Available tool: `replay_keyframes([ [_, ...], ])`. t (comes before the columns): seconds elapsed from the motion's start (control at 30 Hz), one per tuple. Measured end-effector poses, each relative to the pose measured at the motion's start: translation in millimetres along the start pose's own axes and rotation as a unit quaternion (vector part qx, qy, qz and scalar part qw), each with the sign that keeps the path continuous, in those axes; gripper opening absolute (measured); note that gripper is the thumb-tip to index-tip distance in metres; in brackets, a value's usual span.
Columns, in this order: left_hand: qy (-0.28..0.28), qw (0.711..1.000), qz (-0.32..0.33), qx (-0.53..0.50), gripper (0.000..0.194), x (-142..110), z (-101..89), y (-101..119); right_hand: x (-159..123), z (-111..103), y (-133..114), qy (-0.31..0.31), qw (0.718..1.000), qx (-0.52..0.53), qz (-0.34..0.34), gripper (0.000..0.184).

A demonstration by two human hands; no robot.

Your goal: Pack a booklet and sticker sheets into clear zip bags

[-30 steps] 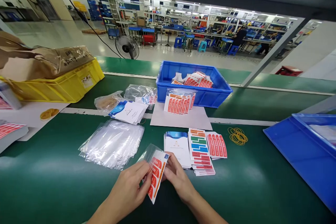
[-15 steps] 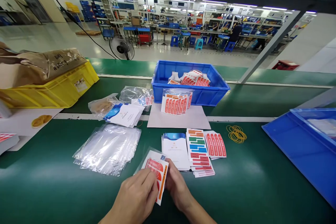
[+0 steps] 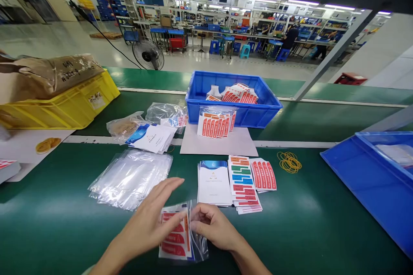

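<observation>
A clear plastic bag [image 3: 200,247] lies on the green bench in front of me, with red label cards [image 3: 174,240] inside it. My left hand [image 3: 150,219] is open over the bag's left part, its fingers stretched out and the thumb across the cards. At the bag's right side, my right hand [image 3: 213,225] has thumb and fingers closed on the clear edge. Just beyond are a stack of white and blue booklets [image 3: 214,184], a pile of multicoloured label sheets [image 3: 243,180] and red curved label sheets [image 3: 263,175]. Flat clear bags [image 3: 134,178] are piled on the left.
A blue bin [image 3: 234,114] of packed labels stands at the back, with filled bags [image 3: 214,124] leaning on its front. Yellow rubber bands [image 3: 289,162] lie to the right, near another blue bin [image 3: 371,189]. A yellow crate [image 3: 64,107] stands at the left.
The bag and its cards have gone from upright between both hands to flat on the bench. My left hand has let go and opened; the right has shifted to the bag's edge.
</observation>
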State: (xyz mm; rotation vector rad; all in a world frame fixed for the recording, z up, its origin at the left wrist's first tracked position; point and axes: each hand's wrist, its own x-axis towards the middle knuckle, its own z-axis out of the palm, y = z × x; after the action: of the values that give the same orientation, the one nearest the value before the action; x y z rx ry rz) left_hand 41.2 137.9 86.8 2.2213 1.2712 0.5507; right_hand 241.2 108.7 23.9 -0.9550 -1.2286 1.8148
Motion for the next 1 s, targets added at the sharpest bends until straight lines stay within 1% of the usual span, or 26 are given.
replay_keyframes([
  [0.03,-0.049,0.997,-0.016,-0.052,0.052,3.1,-0.3,-8.1,-0.6,-3.0,-0.7,-0.007,1.0,-0.02,0.005,0.03],
  [0.07,-0.103,0.988,-0.03,-0.115,0.045,6.0,1.5,-15.0,-1.0,-5.7,-1.8,-0.009,0.999,-0.034,0.009,0.031],
  [0.1,-0.153,0.97,-0.043,-0.181,0.034,8.4,4.8,-20.5,-1.2,-8.0,-3.0,-0.005,0.999,-0.045,0.009,0.033],
  [0.13,-0.19,0.949,-0.059,-0.245,0.024,10.3,9.0,-24.7,-1.3,-10.0,-4.3,0.004,0.999,-0.053,0.004,0.036],
  [0.17,-0.208,0.928,-0.078,-0.299,0.02,11.6,13.5,-27.7,-1.4,-11.8,-5.6,0.013,0.998,-0.057,-0.005,0.04],
  [0.2,-0.205,0.91,-0.102,-0.346,0.021,12.2,17.6,-30.1,-1.4,-13.2,-6.6,0.019,0.998,-0.054,-0.017,0.043],
  [0.27,-0.154,0.881,-0.148,-0.422,0.022,12.1,23.5,-34.4,-1.4,-14.9,-7.4,0.025,0.998,-0.038,-0.031,0.042],
  [0.33,-0.103,0.858,-0.167,-0.474,0.018,10.9,25.8,-39.0,-0.9,-15.0,-6.8,0.044,0.999,-0.018,-0.024,0.038],
  [0.37,-0.095,0.852,-0.167,-0.487,0.016,10.2,26.1,-41.1,-0.4,-14.5,-6.3,0.06,0.998,-0.012,-0.019,0.035],
  [0.4,-0.098,0.851,-0.163,-0.49,0.016,9.6,26.1,-42.5,0.2,-13.7,-5.8,0.075,0.997,-0.01,-0.016,0.033],
  [0.43,-0.107,0.856,-0.156,-0.481,0.015,9.1,25.9,-43.2,0.8,-12.9,-5.4,0.085,0.996,-0.014,-0.018,0.032],
  [0.57,-0.137,0.904,-0.116,-0.387,0.02,7.5,25.3,-37.7,2.7,-10.7,-4.7,0.098,0.992,-0.058,-0.052,0.026],
  [0.63,-0.156,0.915,-0.1,-0.359,0.022,6.9,24.5,-33.0,3.2,-10.7,-3.5,0.101,0.99,-0.075,-0.058,0.022],
  [0.73,-0.181,0.922,-0.088,-0.331,0.024,6.9,22.6,-28.2,3.6,-11.5,0.0,0.099,0.988,-0.098,-0.064,0.019],
  [0.83,-0.186,0.931,-0.068,-0.306,0.026,7.9,20.8,-26.7,3.6,-12.0,2.5,0.107,0.981,-0.136,-0.085,0.016],
  [0.9,-0.196,0.926,-0.07,-0.316,0.028,8.6,20.3,-26.7,3.2,-11.8,2.6,0.114,0.977,-0.156,-0.092,0.016],
  [1.0,-0.214,0.913,-0.099,-0.333,0.026,9.4,21.2,-26.4,2.6,-10.1,1.1,0.107,0.977,-0.165,-0.089,0.011],
])
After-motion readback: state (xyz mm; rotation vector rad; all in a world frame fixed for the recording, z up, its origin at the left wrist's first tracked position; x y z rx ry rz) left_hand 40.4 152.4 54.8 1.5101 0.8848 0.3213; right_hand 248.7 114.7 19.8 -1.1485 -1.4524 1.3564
